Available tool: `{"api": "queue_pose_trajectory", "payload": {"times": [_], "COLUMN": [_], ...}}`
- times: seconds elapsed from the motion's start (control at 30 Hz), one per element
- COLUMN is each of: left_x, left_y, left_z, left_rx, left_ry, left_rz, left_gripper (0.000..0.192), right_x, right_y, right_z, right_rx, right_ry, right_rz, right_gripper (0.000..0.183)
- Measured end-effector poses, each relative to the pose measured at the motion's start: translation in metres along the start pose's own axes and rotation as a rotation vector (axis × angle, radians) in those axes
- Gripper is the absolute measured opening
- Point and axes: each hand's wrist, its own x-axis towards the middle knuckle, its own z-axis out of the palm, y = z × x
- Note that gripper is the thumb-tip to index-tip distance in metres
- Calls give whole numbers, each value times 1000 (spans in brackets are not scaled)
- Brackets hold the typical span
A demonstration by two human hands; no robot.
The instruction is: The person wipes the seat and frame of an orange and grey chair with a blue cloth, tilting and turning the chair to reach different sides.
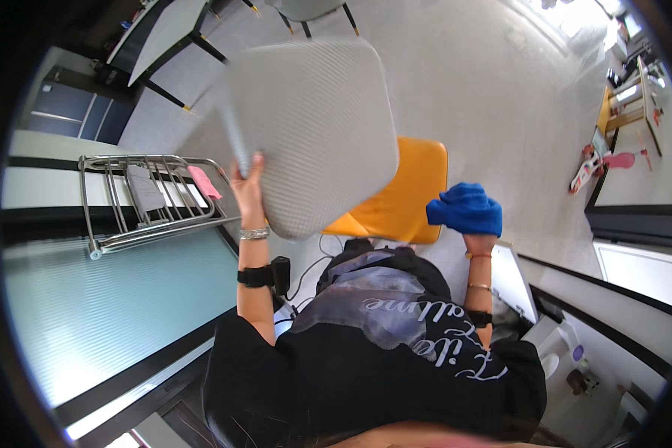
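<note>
In the head view my left hand point(249, 182) grips the edge of a light grey ribbed cushion point(319, 123), thumb lying on its near face. The cushion is held up and tilted, slightly blurred at its left side. A bright blue cloth point(466, 210) is bunched over my right hand point(480, 242), whose fingers it hides. Below and behind the cushion is an orange leather-like padded piece point(411, 190), partly covered by it. The blue cloth is just right of the orange piece.
To the left stands a metal rack point(162, 224) with a grey cloth point(145, 189) and a pink cloth point(204, 182). A table point(168, 39) and a chair point(308, 8) are at the far side. A red-and-white child's scooter point(588, 171) stands far right. A cable point(308, 274) hangs by my left arm.
</note>
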Motion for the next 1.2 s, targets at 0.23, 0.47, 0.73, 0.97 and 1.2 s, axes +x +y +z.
{"api": "queue_pose_trajectory", "payload": {"times": [0.23,0.47,0.73,0.97,1.2], "left_x": [2,8,15,-1,-9], "left_y": [-27,-57,-73,-85,-90], "left_z": [-24,-53,-62,-88,-116], "left_rx": [29,-34,194,135,166], "left_ry": [128,152,129,242,204], "left_rz": [-133,-158,-176,-197,-188], "left_gripper": [52,64,60,61,61], "right_x": [58,94,67,80,171], "right_y": [-79,2,255,338,380], "right_z": [-16,42,138,200,191], "right_rx": [-1556,-1470,-1322,-1357,-1165], "right_ry": [13,-279,-296,-165,-841], "right_rz": [-134,-217,236,243,-185], "right_gripper": [41,77,105,111,88]}}
